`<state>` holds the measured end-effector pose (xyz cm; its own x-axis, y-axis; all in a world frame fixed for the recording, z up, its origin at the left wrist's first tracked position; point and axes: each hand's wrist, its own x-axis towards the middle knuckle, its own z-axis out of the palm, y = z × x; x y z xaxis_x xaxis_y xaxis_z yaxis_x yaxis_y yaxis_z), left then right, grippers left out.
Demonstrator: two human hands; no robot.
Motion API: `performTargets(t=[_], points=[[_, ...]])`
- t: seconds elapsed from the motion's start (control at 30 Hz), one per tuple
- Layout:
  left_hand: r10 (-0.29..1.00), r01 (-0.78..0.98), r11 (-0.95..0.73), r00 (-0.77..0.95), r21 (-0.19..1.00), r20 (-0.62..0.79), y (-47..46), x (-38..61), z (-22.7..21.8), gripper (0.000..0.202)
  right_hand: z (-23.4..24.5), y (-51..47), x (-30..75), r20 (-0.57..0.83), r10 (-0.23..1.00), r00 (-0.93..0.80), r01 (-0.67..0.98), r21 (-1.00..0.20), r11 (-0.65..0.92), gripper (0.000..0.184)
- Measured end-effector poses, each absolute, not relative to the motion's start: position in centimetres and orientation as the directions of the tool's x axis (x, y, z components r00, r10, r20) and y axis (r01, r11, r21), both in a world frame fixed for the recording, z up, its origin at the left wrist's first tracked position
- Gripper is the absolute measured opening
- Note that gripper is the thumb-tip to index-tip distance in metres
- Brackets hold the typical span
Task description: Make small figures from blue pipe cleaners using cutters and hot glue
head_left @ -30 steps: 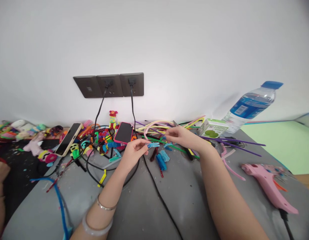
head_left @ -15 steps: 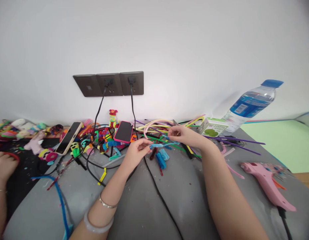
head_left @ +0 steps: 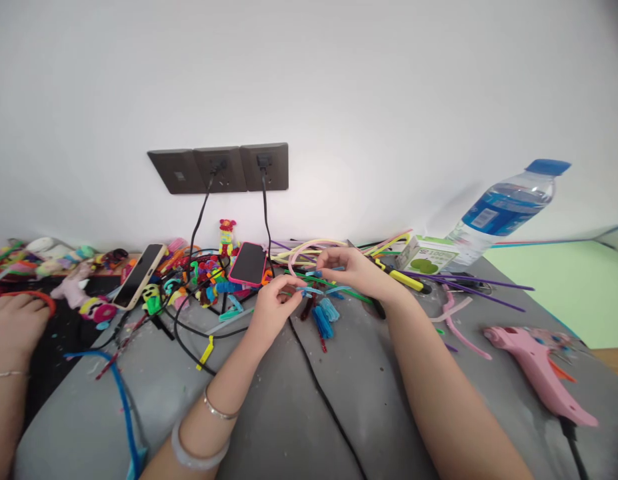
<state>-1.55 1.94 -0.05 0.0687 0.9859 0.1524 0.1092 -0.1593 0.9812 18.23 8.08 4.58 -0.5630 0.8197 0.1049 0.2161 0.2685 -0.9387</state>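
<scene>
Between my two hands is a light blue pipe cleaner (head_left: 339, 289), partly hidden by fingers. My left hand (head_left: 277, 305) pinches it near one end. My right hand (head_left: 349, 270) is closed on it too, thumb and fingers pressed together close to the left fingertips. Just below lie short bundles of folded blue pipe cleaner (head_left: 325, 319) on the grey table (head_left: 339, 407). Behind my hands, loose pipe cleaners (head_left: 309, 250) in pink, yellow, green and purple are heaped against the wall.
A pink glue gun (head_left: 539, 373) lies at right, near a tilted water bottle (head_left: 503, 210), a small green-white box (head_left: 426, 255) and a yellow cutter (head_left: 406, 279). Black cables (head_left: 316, 383) cross the table. Two phones (head_left: 247, 264) and colourful figures sit left. Another person's hand (head_left: 19, 330) is far left.
My right hand has moved left and slightly down, closer to my left hand, uncovering the yellow cutter. The other person's hand has shifted a little right.
</scene>
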Motion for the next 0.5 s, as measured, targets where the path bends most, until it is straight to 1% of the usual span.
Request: performTargets(t=[0.13,0.33,0.4,0.5], points=[[0.992,0.113,-0.128,0.016,0.985,0.127,2.0,-1.5,0.2,0.012,4.1,7.9,16.9,0.102,0.775,-0.623,0.213,-0.932,0.293,0.013],[0.993,0.056,-0.113,-0.027,0.992,0.114,2.0,-1.4,0.3,0.020,4.3,7.6,16.5,0.075,0.764,-0.641,0.232,-0.930,0.286,0.016],[0.992,0.066,-0.121,-0.023,0.990,0.123,1.9,-1.4,0.3,0.022,4.5,7.5,16.4,0.065,0.764,-0.642,0.250,-0.924,0.289,0.017],[0.988,0.119,-0.149,-0.010,0.982,0.151,1.8,-1.4,0.5,0.019,4.7,7.3,16.4,0.045,0.766,-0.641,0.273,-0.920,0.282,0.014]])
